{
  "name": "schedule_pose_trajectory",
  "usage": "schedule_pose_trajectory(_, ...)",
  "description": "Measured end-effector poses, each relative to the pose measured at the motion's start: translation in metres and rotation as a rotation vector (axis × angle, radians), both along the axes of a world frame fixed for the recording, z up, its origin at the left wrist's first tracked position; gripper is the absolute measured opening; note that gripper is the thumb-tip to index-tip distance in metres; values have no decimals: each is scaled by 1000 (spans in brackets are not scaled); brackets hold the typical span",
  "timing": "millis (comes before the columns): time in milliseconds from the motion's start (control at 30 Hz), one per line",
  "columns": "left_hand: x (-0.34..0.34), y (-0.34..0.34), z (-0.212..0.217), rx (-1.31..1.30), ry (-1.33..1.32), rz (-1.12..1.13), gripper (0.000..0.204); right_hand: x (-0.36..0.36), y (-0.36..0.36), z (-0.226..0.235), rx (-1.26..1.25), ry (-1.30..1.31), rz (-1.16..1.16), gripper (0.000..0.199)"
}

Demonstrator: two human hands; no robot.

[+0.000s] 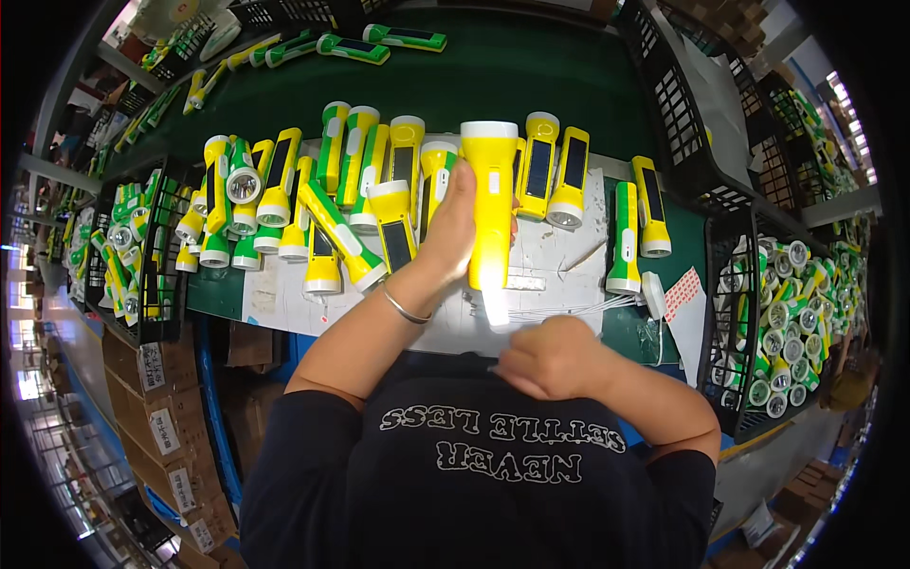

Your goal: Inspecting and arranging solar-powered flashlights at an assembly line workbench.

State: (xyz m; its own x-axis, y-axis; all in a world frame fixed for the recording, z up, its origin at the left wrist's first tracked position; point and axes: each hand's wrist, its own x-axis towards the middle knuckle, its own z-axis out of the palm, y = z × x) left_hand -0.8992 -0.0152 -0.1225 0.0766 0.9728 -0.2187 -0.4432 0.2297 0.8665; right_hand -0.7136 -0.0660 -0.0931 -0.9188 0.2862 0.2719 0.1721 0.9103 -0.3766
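Observation:
My left hand (455, 223) is wrapped round a yellow flashlight (488, 209), holding it upright with its wide white head at the top. A bright white glow shows at the flashlight's lower end, above the light worktop. Close to my chest, below that glow, my right hand (555, 356) is closed with its fingers curled in. What it holds, if anything, is hidden. Behind and beside the held flashlight stand several yellow and green flashlights (332, 232), some with dark panels on their sides. A green and yellow flashlight (624, 237) stands to the right.
Black crates of flashlights flank the table, one at left (156, 303) and one at right (749, 360). More flashlights (355, 47) lie at the far edge of the green table (531, 66). White cables (588, 305) and a white plug-like block (654, 294) lie right of me.

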Motion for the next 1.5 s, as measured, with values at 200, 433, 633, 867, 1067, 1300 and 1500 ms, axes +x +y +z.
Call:
schedule_pose_trajectory(200, 8, -5, -7, 40, -217, -73, 56, -23, 22, 1, -339, 350, -518, 31)
schedule_pose_trajectory(433, 8, -21, 5, 79, 167, -138, 59, 3, 58, -21, -634, 520, -615, 38)
schedule_pose_trajectory(633, -3, -36, 12, 480, 997, -178, 59, 11, 77, 26, -595, 202, -669, 41)
schedule_pose_trajectory(867, -49, -44, 29, 483, 1466, -462, 46, 35, 79, -3, -838, 134, -440, 66)
schedule_pose_trajectory(1067, -60, -57, 39, 359, 1332, -595, 51, 27, 70, -8, -959, 178, -414, 65)
schedule_pose_trajectory(1300, -45, -74, -2, 340, 926, -418, 67, -9, 33, -57, -696, 75, -589, 59)
schedule_pose_trajectory(1500, -40, -86, -20, 146, 855, -333, 68, -25, 15, -66, -594, 25, -750, 51)
